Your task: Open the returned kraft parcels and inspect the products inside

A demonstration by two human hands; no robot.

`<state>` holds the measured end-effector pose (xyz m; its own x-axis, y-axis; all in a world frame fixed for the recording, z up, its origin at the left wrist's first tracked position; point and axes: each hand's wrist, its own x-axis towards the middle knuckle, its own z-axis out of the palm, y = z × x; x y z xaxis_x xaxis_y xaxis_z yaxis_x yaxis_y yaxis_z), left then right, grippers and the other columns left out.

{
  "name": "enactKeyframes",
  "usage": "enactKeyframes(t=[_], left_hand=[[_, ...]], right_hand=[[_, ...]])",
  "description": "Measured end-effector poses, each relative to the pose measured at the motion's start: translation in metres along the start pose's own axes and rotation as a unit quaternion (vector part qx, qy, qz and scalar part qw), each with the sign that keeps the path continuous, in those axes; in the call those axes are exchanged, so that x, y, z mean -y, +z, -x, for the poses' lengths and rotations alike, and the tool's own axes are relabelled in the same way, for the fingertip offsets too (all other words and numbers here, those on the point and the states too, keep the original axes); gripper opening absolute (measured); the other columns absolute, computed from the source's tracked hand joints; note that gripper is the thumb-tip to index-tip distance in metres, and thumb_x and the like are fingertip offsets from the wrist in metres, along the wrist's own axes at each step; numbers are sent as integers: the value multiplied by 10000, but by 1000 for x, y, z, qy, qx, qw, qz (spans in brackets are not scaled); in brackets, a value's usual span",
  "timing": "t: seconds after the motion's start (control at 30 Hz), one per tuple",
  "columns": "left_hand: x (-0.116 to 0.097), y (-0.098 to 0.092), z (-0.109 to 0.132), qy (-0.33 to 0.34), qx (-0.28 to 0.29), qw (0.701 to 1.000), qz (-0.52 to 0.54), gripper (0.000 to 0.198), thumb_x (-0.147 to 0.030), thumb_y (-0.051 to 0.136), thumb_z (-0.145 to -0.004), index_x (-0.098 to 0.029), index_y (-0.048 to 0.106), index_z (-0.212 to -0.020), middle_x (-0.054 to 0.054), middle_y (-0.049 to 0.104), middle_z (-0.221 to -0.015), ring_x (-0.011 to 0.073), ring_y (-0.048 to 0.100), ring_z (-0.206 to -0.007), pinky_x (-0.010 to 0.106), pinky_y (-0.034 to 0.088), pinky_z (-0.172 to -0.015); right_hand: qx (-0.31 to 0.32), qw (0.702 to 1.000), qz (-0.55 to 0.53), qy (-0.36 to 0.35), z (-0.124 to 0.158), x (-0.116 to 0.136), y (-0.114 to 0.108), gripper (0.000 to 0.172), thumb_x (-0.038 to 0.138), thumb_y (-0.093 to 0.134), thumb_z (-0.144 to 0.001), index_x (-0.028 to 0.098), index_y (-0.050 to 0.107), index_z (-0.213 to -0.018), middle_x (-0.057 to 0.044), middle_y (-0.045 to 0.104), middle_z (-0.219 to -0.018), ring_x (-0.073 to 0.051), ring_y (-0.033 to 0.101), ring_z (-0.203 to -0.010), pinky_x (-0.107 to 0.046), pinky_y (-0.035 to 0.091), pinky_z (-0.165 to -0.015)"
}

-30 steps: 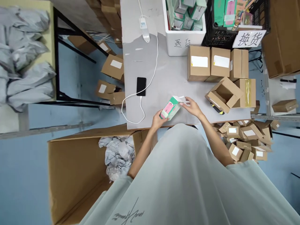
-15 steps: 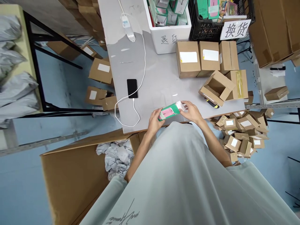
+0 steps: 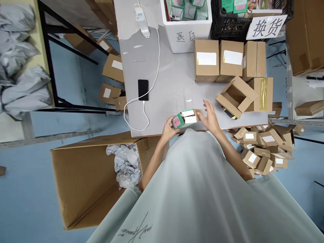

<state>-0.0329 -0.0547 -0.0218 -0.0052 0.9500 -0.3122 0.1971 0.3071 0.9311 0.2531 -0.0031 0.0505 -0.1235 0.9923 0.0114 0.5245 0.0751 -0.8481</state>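
Note:
A small green, pink and white carton [image 3: 178, 120] is above the front edge of the table, with white flaps standing out at its right end. My left hand [image 3: 168, 131] is closed around the carton's left end. To the right is my right hand [image 3: 210, 118], its fingers apart. Its thumb is close to the flaps; whether it touches them I cannot tell. What lies inside the carton is hidden.
A black phone [image 3: 143, 90] on a white cable lies left on the table [image 3: 172, 87]. An open cardboard box [image 3: 236, 96] and several brown boxes [image 3: 207, 72] stand right. Behind are a white bin [image 3: 188, 37] and a black crate [image 3: 229, 28]. A large carton [image 3: 83, 182] stands lower left.
The small carton has turned so its end with the flaps shows. My right hand has let go of that end and spread its fingers. My left hand keeps its hold.

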Motion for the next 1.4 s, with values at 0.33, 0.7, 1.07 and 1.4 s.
enactKeyframes(t=[0.33,0.7,1.07,1.4], left_hand=[[-13,20,-2,14,-38,999,-24,865,-238,752,-649,-198,677,-1510,146,729,-1559,337,722,-1420,476,649,-1176],[-7,36,-4,13,-43,997,-66,827,-219,793,-670,-198,702,-1491,133,762,-1521,335,729,-1410,495,617,-1222],[-37,31,-6,64,-25,975,-210,805,-122,743,-705,-221,738,-1504,118,773,-1481,346,729,-1367,502,591,-1223],[-53,2,-6,63,3,951,-302,845,-105,736,-748,-256,742,-1579,111,759,-1509,392,664,-1409,522,575,-1228]], right_hand=[[77,982,50,-166,0,21,-27,406,147,510,-1115,296,800,-1356,-120,726,-1307,-331,667,-1259,-530,607,-1121],[35,995,17,-94,-9,11,-38,418,516,491,-1227,271,718,-975,-89,732,-988,-294,671,-990,-459,580,-976],[153,987,22,-52,-23,1,-43,425,472,570,-1165,254,831,-1420,-110,770,-1057,-324,711,-1052,-498,597,-1040],[262,964,-28,40,-53,-27,-27,542,348,833,-796,240,796,-1326,-43,809,-1097,-241,743,-974,-407,627,-1004]])
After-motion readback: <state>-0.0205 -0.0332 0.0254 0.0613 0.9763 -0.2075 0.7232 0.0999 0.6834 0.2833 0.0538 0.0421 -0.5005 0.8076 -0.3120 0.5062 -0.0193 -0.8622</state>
